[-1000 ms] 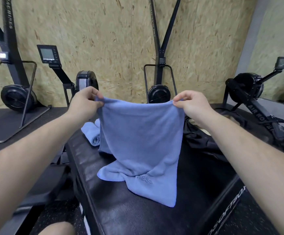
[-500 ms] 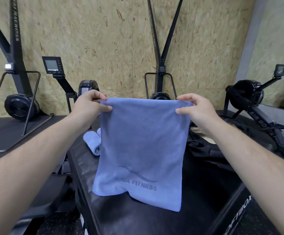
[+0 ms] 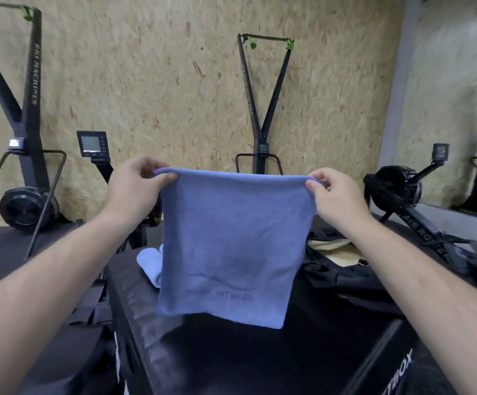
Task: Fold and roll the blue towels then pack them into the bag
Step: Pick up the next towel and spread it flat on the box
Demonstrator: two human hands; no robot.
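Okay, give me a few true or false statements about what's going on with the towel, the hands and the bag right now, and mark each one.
1. Both hands, left hand and right hand, pinch the blue towel's top corners. True.
2. The held towel lies flat on the black box. False: it hangs upright.
3. A rolled towel sits behind it on the left. True.
4. The black bag lies left of the towel. False: it lies right.
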